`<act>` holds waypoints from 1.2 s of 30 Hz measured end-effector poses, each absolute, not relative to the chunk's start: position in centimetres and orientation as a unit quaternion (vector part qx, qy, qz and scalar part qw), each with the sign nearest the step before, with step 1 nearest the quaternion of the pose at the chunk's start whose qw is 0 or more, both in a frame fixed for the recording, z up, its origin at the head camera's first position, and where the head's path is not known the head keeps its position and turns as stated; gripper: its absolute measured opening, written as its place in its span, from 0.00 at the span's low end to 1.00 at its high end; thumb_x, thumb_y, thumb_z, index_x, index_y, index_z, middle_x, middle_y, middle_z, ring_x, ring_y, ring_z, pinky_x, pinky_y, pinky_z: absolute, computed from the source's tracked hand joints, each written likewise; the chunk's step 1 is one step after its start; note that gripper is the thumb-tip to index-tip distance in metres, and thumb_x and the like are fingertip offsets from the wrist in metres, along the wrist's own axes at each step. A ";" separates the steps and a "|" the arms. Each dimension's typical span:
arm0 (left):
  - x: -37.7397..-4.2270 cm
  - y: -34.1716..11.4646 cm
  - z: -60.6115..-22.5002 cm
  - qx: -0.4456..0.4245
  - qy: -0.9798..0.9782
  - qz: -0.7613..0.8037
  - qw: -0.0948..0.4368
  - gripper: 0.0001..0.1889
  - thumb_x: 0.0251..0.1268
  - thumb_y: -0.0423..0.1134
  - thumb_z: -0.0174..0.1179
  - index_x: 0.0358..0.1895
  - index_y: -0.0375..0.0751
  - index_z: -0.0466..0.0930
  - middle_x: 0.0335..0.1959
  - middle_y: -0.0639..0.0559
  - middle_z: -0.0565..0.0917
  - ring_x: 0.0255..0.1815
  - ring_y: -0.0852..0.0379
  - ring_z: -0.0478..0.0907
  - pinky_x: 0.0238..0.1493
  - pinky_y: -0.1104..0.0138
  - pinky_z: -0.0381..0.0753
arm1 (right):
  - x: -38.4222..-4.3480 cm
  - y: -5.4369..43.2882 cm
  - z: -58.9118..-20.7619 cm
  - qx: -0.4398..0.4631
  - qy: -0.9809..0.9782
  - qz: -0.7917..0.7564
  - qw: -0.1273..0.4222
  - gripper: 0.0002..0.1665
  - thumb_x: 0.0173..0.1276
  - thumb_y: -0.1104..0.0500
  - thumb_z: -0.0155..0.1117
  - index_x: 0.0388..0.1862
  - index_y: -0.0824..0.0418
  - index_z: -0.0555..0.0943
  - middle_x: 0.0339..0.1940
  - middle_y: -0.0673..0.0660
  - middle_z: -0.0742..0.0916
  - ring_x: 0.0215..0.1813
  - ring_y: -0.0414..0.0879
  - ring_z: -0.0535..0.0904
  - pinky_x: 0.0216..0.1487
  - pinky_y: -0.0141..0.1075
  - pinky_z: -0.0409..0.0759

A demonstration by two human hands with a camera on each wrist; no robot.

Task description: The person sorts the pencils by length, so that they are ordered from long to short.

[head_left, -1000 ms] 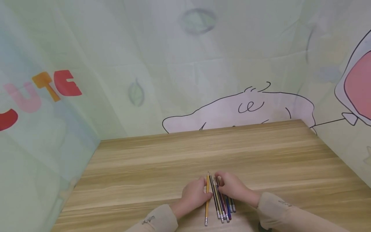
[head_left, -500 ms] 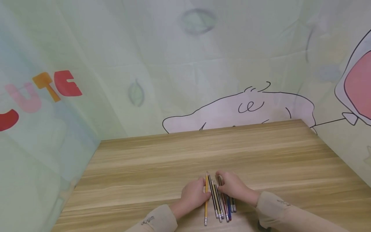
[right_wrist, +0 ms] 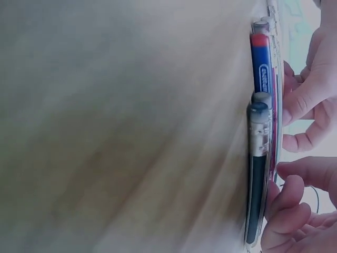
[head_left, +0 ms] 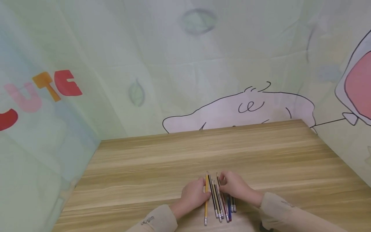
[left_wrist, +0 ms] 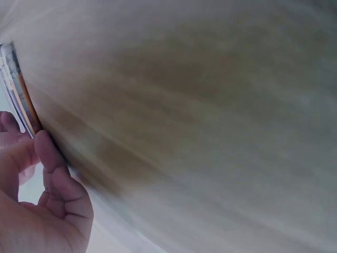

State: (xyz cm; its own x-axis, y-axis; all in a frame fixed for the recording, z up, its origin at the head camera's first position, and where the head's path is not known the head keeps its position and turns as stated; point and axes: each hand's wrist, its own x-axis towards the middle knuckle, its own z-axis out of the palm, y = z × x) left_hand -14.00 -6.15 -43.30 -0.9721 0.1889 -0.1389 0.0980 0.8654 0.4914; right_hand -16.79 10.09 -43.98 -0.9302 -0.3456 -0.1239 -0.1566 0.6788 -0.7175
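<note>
My left hand (head_left: 194, 194) holds the yellow pencil (head_left: 206, 210) between thumb and fingers at the left of a loose row of pencils on the table. Several black-and-gold striped pencils (head_left: 217, 202) lie beside it, eraser ends toward me. My right hand (head_left: 234, 186) has its fingers curled at the right part of the row, thumb right at the dark red pencil (head_left: 224, 206). A blue pencil (right_wrist: 260, 63) with a red end and dark pencils with metal-capped erasers (right_wrist: 257, 179) lie under that hand. Its palm hides their far ends.
The wood-grain table (head_left: 145, 161) stretches away beyond both hands. Printed cloth walls (head_left: 116, 64) with a cartoon drawing, leaves and coloured letters stand along its back and sides. Beige sleeves (head_left: 160, 219) cover both forearms.
My right hand has shifted slightly right, and the dark red pencil's tip now shows left of its fingers. The pencils have spread apart a little; my left hand has hardly moved.
</note>
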 end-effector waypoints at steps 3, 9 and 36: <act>-14.0 -6.2 -43.2 0.075 0.962 0.248 0.091 0.16 0.47 0.44 0.63 0.38 0.41 0.73 0.22 0.55 0.76 0.17 0.61 0.66 0.17 0.72 0.63 | -16.7 10.1 -43.8 -0.130 0.910 -0.372 0.129 0.10 0.47 0.66 0.66 0.28 0.63 0.73 0.24 0.55 0.82 0.23 0.41 0.75 0.22 0.31 0.75; -14.0 -6.3 -43.4 0.076 0.962 0.247 0.086 0.16 0.47 0.44 0.63 0.38 0.40 0.74 0.22 0.55 0.76 0.16 0.61 0.65 0.16 0.71 0.62 | -16.7 9.9 -43.6 -0.129 0.913 -0.363 0.133 0.13 0.46 0.63 0.67 0.31 0.64 0.76 0.23 0.54 0.81 0.21 0.41 0.73 0.22 0.31 0.73; -14.2 -6.2 -43.5 0.078 0.962 0.247 0.085 0.15 0.46 0.41 0.63 0.38 0.40 0.74 0.26 0.53 0.79 0.17 0.61 0.66 0.16 0.71 0.63 | -16.8 9.1 -44.1 -0.134 0.933 -0.322 0.092 0.16 0.42 0.65 0.68 0.32 0.67 0.76 0.20 0.53 0.78 0.19 0.42 0.69 0.18 0.31 0.68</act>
State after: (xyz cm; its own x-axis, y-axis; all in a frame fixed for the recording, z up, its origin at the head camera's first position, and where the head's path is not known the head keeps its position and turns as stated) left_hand -14.17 -6.25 -43.49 -0.9735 0.1919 -0.1240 0.1083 0.8653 0.4894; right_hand -16.79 9.12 -44.08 -0.9468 -0.3101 -0.0858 -0.1912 0.7568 -0.6251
